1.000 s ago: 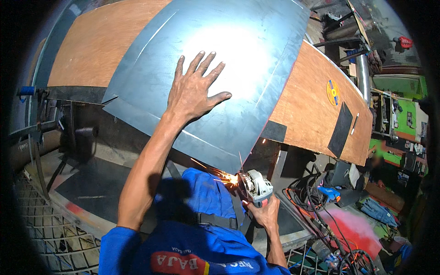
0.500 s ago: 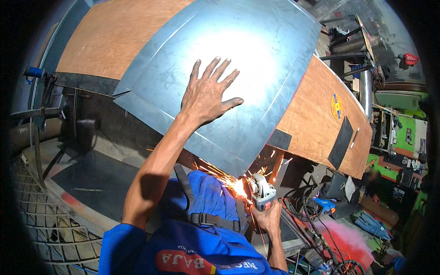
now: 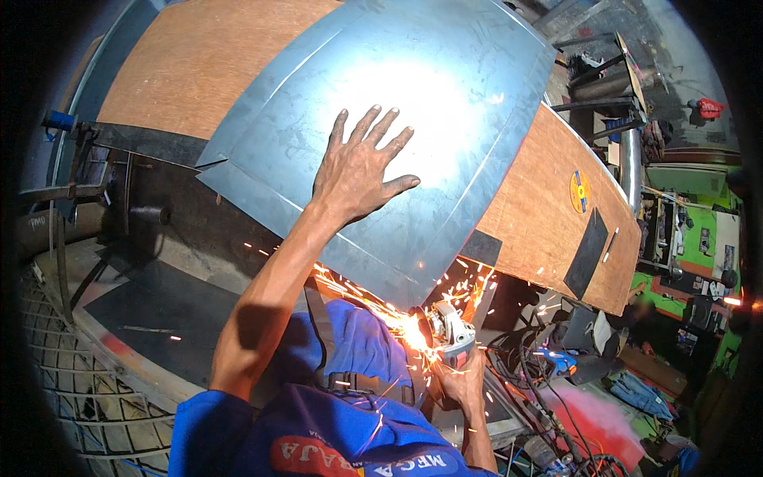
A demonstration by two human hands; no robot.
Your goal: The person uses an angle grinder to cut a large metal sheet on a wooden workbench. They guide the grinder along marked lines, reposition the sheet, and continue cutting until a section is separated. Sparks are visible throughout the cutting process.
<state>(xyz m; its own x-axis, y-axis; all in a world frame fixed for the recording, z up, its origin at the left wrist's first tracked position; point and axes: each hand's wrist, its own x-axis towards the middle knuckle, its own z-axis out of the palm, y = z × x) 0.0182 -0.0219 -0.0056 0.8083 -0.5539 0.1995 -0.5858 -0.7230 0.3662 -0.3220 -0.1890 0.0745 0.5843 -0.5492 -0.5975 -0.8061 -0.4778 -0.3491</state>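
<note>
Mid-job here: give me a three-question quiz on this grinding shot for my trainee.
1. True or false: the left hand lies flat, fingers spread, on the steel sheet.
2. The right hand holds: A) hammer B) angle grinder C) drill.
3. Where do the sparks start?

Key: 1 true. 2 B. 3 At the sheet's near corner, where the grinder's disc meets its edge.

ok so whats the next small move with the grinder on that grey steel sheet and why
Probably ease the angle grinder a little further along the grey steel sheet's near edge. Sparks fly at that corner, the right hand grips the tool, and the left hand lies flat on the sheet.
</note>
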